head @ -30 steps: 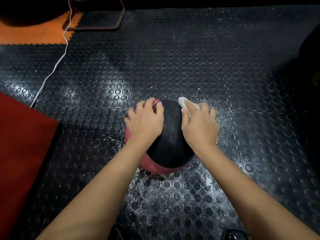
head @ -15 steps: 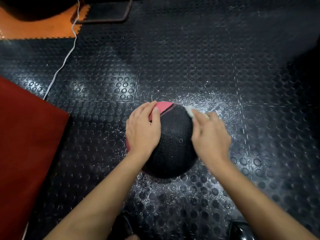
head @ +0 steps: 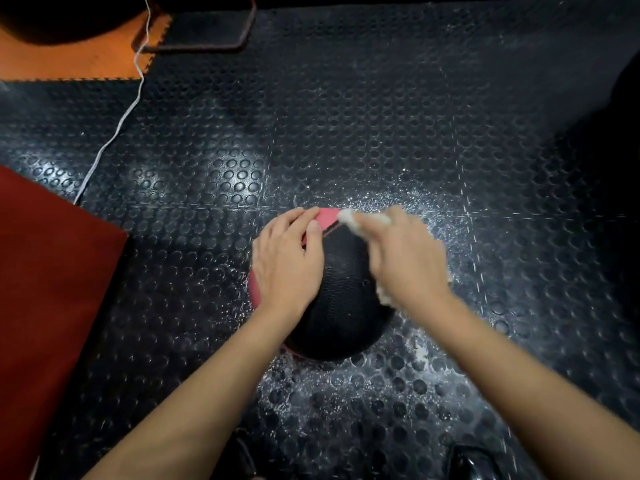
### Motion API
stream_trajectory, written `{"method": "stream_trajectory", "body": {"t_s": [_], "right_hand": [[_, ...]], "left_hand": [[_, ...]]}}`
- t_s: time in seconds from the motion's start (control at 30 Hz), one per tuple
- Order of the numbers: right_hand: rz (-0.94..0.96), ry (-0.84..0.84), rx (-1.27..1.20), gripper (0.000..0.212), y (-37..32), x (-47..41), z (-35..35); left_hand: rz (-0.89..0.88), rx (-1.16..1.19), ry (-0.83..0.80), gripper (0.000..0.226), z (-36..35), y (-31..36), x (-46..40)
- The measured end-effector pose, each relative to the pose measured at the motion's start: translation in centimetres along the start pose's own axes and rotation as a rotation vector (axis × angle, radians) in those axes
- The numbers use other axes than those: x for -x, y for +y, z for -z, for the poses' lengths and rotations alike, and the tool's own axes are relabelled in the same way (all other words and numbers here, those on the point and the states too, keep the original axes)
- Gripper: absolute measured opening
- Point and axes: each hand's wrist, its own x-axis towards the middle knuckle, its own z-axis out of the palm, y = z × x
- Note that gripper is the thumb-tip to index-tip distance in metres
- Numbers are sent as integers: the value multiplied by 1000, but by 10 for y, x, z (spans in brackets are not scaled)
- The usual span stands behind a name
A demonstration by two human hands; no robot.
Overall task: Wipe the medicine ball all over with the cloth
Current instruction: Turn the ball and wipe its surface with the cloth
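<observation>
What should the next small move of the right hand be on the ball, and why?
Probably sweep the cloth leftward over the pink panel. The right hand presses the cloth on the medicine ball at the far right, while the left hand rests flat on its left side, steadying it.

Both of the person's forearms were bare from the near edge of the view up to the wrists, with no sleeve, watch, band or glove on either. The left hand (head: 287, 261) was sharp enough to show short, plain fingernails and no rings. The right hand (head: 407, 258) was smeared by motion blur, so its fingers and nails could not be made out in any detail.
</observation>
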Motion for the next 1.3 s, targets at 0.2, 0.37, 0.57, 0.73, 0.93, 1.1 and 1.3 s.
{"method": "stream_trajectory", "body": {"t_s": [0.2,0.37,0.57,0.73,0.93,1.1,1.3], "right_hand": [[82,46,102,30,-20,13,8],[-137,-160,-59,36,18,-21,2],[156,0,74,29,-21,23,19],[-104,-114,-46,37,15,-16,2],[199,44,65,30,-20,30,12],[-248,-181,-224,35,31,-8,-10],[-267,-157,-269,34,27,-3,-27]], "left_hand": [[-39,-54,9,40,-7,7,-2],[-76,-50,15,49,-6,4,10],[-69,-48,32,52,-6,4,3],[-87,-35,18,51,-5,2,11],[-64,-16,-1,45,-3,0,1],[-49,56,-29,36,5,-10,2],[-128,18,-146,58,19,-20,-25]]}}
